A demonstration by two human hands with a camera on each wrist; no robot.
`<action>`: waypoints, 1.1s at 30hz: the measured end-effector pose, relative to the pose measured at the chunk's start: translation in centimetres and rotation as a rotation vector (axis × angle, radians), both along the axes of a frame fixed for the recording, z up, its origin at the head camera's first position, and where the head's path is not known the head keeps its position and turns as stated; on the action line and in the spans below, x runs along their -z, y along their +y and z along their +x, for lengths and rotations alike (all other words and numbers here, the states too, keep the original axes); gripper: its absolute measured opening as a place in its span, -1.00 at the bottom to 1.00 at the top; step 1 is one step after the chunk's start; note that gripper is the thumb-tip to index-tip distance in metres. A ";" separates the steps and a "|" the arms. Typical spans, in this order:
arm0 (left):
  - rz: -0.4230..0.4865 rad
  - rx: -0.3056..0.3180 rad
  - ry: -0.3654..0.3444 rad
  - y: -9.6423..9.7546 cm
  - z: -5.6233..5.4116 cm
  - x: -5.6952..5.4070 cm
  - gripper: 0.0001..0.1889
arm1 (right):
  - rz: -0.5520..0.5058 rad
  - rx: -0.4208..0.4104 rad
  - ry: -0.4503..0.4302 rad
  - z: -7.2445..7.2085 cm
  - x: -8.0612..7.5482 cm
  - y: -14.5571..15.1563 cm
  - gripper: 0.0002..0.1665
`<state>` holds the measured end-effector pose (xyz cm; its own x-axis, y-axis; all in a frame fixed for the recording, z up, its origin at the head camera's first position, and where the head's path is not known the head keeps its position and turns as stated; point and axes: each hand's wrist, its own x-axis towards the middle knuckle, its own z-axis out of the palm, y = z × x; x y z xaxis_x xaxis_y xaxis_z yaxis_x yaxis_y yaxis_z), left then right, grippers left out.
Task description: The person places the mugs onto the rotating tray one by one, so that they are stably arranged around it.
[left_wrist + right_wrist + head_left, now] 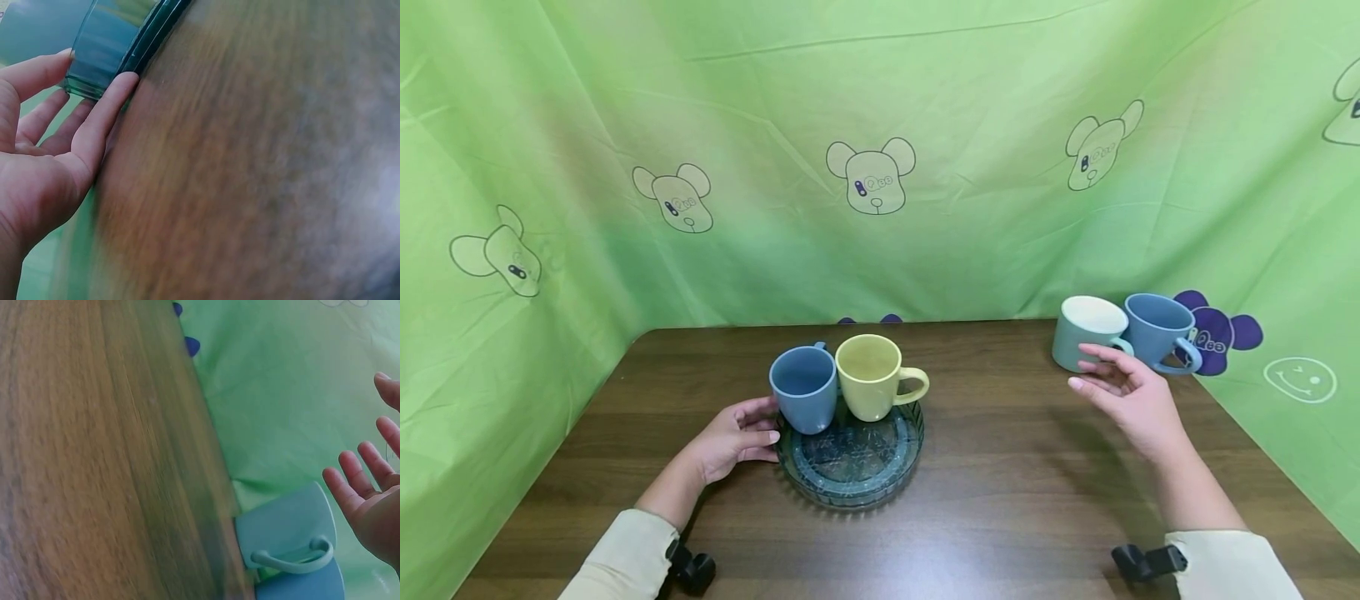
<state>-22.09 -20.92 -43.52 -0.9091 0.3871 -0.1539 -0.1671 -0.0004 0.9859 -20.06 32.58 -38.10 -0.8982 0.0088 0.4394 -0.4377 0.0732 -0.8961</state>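
A round blue-green glass dish (856, 458) bears a blue mug (802, 387) and a yellow mug (868, 377), both upright and side by side at its back. My left hand (741, 437) rests at the dish's left side. In the left wrist view the fingertips (128, 80) touch the dish's clear wall (103, 47), fingers fairly straight. At the right, my right hand (1131, 400) hovers in front of a teal mug (1075, 333) with relaxed, spread fingers, holding nothing. The right wrist view shows this hand (378, 506) apart from the teal mug (284, 525).
A second blue mug (1157, 325) stands right beside the teal one, near the back right edge of the brown wooden table (992, 467). A green cloth (872, 267) with bear drawings hangs behind and around the table. Black camera mounts (692, 571) sit at both wrists.
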 end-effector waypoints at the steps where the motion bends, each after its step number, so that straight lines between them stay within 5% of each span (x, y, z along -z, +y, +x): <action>1: 0.000 0.000 0.001 0.0 0.0 0.0 -0.24 | -0.004 0.004 -0.001 0.0 0.0 0.1 -0.43; 8: 0.006 0.011 0.009 0.0 0.0 0.1 -0.25 | -0.020 0.073 -0.013 0.0 0.1 0.9 -0.43; 18: 0.009 0.006 0.012 0.0 -0.1 0.2 -0.24 | -0.175 0.119 -0.037 -0.4 0.6 1.9 -0.44; 33: 0.009 0.006 0.010 -0.1 0.0 0.2 -0.25 | -0.156 0.279 -0.108 -0.9 1.1 2.6 -0.44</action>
<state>-22.12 -20.98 -43.69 -0.9084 0.3935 -0.1411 -0.1569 -0.0083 0.9876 -20.95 35.17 -39.23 -0.8931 0.3203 0.3159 -0.3220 0.0353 -0.9461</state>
